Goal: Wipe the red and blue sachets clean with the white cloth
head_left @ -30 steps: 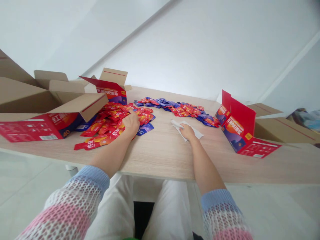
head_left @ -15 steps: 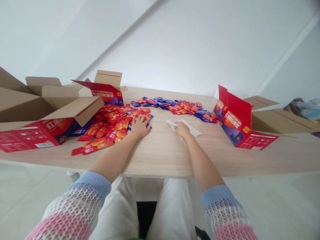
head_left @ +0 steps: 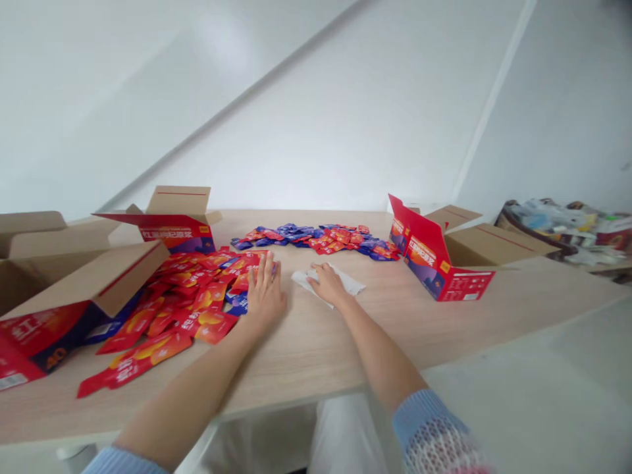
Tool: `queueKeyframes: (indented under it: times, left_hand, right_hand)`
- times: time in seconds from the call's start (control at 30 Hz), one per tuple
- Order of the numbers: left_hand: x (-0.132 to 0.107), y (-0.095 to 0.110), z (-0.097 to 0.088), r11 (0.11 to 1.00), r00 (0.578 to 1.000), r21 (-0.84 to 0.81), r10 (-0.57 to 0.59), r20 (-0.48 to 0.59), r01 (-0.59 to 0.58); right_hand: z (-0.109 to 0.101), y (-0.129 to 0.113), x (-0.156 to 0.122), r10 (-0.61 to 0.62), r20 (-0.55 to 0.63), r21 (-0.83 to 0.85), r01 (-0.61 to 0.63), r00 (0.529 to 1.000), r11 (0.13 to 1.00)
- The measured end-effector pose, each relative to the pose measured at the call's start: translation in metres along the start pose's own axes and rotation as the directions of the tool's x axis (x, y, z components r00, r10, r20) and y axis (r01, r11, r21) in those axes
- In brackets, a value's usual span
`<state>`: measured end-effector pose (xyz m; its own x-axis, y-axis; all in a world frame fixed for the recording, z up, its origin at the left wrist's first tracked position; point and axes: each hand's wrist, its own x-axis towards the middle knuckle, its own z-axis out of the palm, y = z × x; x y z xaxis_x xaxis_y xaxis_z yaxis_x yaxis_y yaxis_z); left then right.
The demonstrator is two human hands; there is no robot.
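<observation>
The white sheet (head_left: pixel 350 283), a cloth or tissue, lies on the bare middle of the desk (head_left: pixel 301 359), between the heap of large red packets (head_left: pixel 187 289) and the open box on the right (head_left: pixel 424 257); the right hand (head_left: pixel 327 284) rests on it, though I cannot tell whether the fingers pinch a fold or simply press down; the left hand (head_left: pixel 265 293) lies flat-looking at the heap's inner edge, its fingers a little apart and clamped on nothing, with red and blue packets just beside it. For a good wipe, which is how the contact reads to me, the sheet is best spread under the whole palm, since its edge looks folded and could bunch up; light, even strokes should suit so thin a thing; the left hand serves best as a loose fence, fingers low against the packets so that slick-looking wrappers do not slide into the wiped patch; the strokes should stop short of the row of small packets (head_left: pixel 340 238) along the back, which a stray fingertip could scatter, and short of the right-hand box, whose near corner stands within easy reach of a wide sweep.
</observation>
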<state>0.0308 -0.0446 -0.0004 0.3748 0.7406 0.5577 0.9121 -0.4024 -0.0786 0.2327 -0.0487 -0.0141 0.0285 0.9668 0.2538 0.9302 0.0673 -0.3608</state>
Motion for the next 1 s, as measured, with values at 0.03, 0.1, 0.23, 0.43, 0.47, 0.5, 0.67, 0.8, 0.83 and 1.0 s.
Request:
queueKeyframes:
  times: [0.03,0.1,0.23,0.43,0.47,0.5,0.67,0.8,0.83,1.0]
  left_hand:
    - [0.001,-0.001,-0.002,1.0,1.0,-0.003,0.02,-0.017,-0.02]
    - [0.004,-0.007,-0.004,0.998,0.997,-0.017,0.058,-0.051,-0.059]
    - [0.008,-0.015,0.002,0.974,0.974,-0.07,0.208,-0.094,-0.215]
    - [-0.004,0.009,0.02,0.841,0.868,-0.216,0.476,-0.14,-0.496]
    - [-0.007,0.014,0.02,0.807,0.843,-0.243,0.519,-0.141,-0.538]
    - [-0.009,0.018,0.02,0.775,0.819,-0.267,0.555,-0.144,-0.572]
    - [-0.01,0.027,0.017,0.727,0.791,-0.324,0.595,-0.146,-0.606]
    - [-0.009,0.031,0.019,0.711,0.79,-0.369,0.6,-0.124,-0.598]
    - [-0.009,0.033,0.02,0.709,0.791,-0.38,0.6,-0.119,-0.595]
    - [-0.01,0.035,0.021,0.737,0.825,-0.419,0.562,-0.057,-0.531]
  right_hand:
    - [-0.001,0.0,-0.001,0.025,-0.009,-0.009,-0.025,1.0,1.0]
    - [-0.005,0.006,-0.001,0.074,0.013,-0.015,-0.074,0.997,0.997]
    - [-0.013,0.034,0.005,0.22,0.034,-0.024,-0.219,0.975,0.975]
    - [-0.014,0.107,0.01,0.353,-0.405,-0.153,-0.443,0.844,0.884]
    - [-0.016,0.121,0.01,0.37,-0.457,-0.164,-0.485,0.809,0.859]
    - [-0.019,0.136,0.01,0.353,-0.498,-0.201,-0.501,0.792,0.842]
    - [-0.038,0.199,0.019,0.267,-0.516,-0.369,-0.492,0.814,0.789]
    - [-0.044,0.231,0.035,0.315,-0.545,-0.348,-0.551,0.777,0.758]
    - [-0.044,0.236,0.039,0.349,-0.547,-0.324,-0.577,0.761,0.75]
    - [-0.045,0.256,0.051,0.569,-0.283,-0.271,-0.633,0.772,0.725]
